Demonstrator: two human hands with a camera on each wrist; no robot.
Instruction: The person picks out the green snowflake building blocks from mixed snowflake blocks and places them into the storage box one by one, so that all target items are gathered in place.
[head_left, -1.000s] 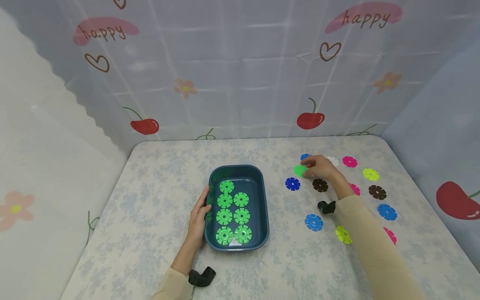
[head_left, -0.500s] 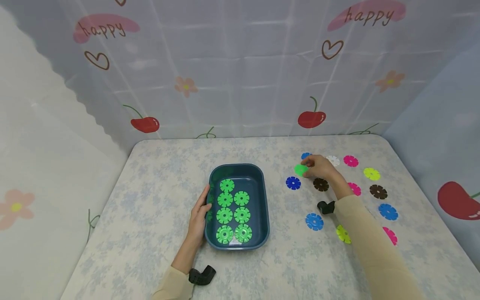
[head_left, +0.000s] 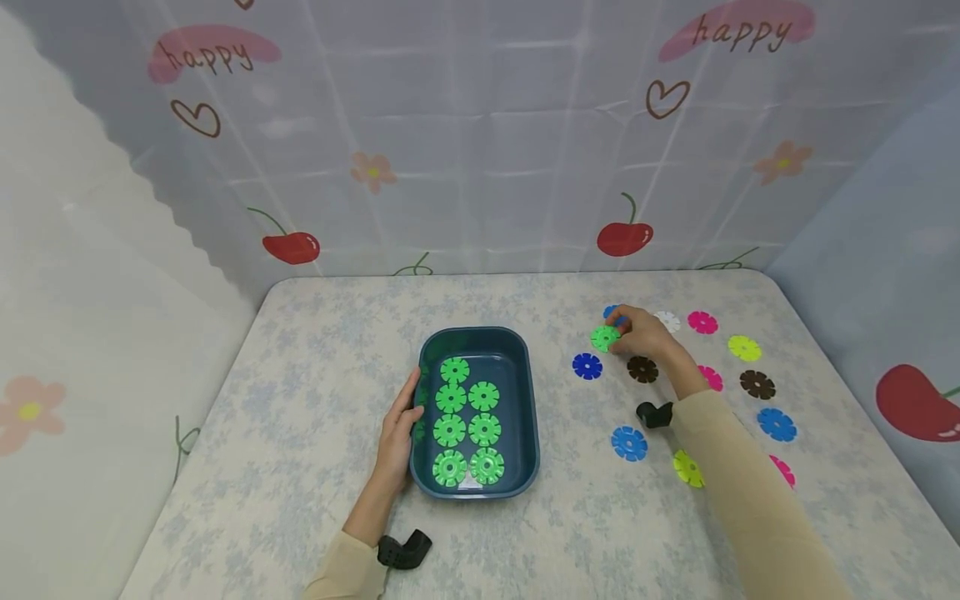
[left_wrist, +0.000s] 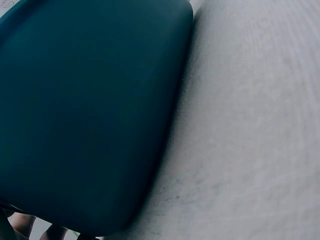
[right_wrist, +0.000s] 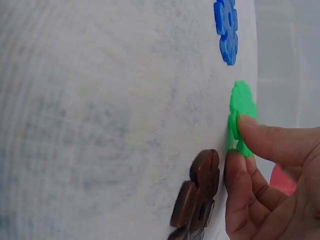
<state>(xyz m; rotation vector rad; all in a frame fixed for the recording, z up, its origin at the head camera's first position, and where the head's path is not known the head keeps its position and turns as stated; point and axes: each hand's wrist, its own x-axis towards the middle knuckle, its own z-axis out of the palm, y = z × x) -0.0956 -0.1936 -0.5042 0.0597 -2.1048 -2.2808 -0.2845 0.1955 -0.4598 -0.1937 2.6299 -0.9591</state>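
Note:
My left hand [head_left: 394,437] grips the left side of a dark teal tray [head_left: 534,433], its thumb over the rim. In the left wrist view the tray's outer wall [left_wrist: 90,115] fills much of the frame, with fingertips at the bottom left. Several green notched plastic discs [head_left: 450,430] lie in the tray in two columns. On the right side of the table, my right hand [head_left: 647,337] pinches another green notched disc [head_left: 604,338]. In the right wrist view this disc [right_wrist: 242,102] tilts up from the tabletop between thumb and fingers.
Around the right hand lie a dark blue disc [head_left: 587,366], a brown disc [head_left: 642,369], a white disc [head_left: 667,322] and a light blue disc [head_left: 628,443]. Pink, yellow and further brown and blue discs spread rightward. A printed curtain [head_left: 480,142] hangs behind the table.
The green disc at my right hand has tipped, and its notches now show more clearly. My right fingers have shifted slightly. The left hand and tray stay put.

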